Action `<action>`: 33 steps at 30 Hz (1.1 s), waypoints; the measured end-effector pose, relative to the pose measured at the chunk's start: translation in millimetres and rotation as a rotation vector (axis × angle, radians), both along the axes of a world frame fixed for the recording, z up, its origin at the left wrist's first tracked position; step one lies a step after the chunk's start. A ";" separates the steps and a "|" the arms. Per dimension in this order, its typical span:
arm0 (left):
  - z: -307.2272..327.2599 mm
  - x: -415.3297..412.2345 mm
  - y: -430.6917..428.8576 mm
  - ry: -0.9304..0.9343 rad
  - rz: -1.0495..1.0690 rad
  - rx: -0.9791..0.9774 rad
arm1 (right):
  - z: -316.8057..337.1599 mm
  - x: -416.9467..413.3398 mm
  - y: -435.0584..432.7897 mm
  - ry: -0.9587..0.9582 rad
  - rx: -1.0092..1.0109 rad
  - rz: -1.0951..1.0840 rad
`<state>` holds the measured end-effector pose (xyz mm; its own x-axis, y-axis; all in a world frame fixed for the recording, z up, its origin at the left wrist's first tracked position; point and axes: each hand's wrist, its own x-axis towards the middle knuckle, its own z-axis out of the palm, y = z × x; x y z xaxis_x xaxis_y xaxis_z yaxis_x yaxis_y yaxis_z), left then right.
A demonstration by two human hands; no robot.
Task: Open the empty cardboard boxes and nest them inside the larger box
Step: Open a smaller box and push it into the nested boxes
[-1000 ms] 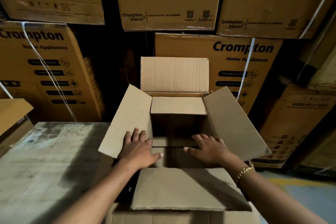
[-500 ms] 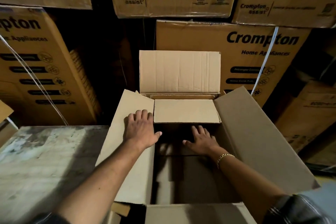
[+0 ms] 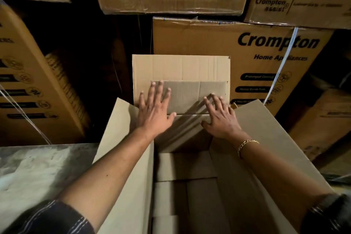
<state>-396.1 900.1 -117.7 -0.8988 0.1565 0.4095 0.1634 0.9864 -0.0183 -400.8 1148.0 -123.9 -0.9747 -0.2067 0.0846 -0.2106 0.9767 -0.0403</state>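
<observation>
A large plain cardboard box stands open in front of me, its left and right flaps spread outward and its far flap upright. An inner flap is tipped up against that far flap. My left hand lies flat on the inner flap's left part, fingers spread. My right hand, with a gold bracelet on its wrist, presses flat on the flap's right part. Neither hand grips anything. The inside of the box is dark, with overlapping cardboard panels at the bottom.
A worn grey table top lies to the left of the box. Printed Crompton cartons are stacked closely behind and on both sides, some with white straps. A dark gap opens behind the box on the left.
Both hands moved forward from inside the box and the left flap onto the far inner flap, which went from lying level to standing up against the far flap. The camera leaned closer.
</observation>
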 end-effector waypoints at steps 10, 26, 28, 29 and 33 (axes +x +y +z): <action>-49.8 -43.4 -9.4 -0.206 -0.029 -0.090 | -15.3 -57.8 6.0 -0.062 -0.026 0.012; -26.6 -37.8 -7.5 -0.352 -0.027 -0.099 | 2.3 -48.0 4.8 -0.144 0.023 -0.024; -19.7 -28.5 -9.6 -0.384 -0.023 -0.168 | 11.6 -34.0 8.9 -0.144 0.038 -0.030; -18.6 -20.5 -11.1 -0.377 -0.015 -0.203 | 13.4 -24.4 13.5 -0.127 0.048 -0.040; -23.2 26.0 -18.7 -0.303 0.078 -0.271 | 4.3 13.4 34.0 -0.125 0.113 -0.082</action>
<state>-370.1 881.4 -140.8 -0.9858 0.1490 0.0775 0.1264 0.9621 -0.2417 -387.4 1182.0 -119.6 -0.9901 -0.1276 -0.0577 -0.1305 0.9902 0.0493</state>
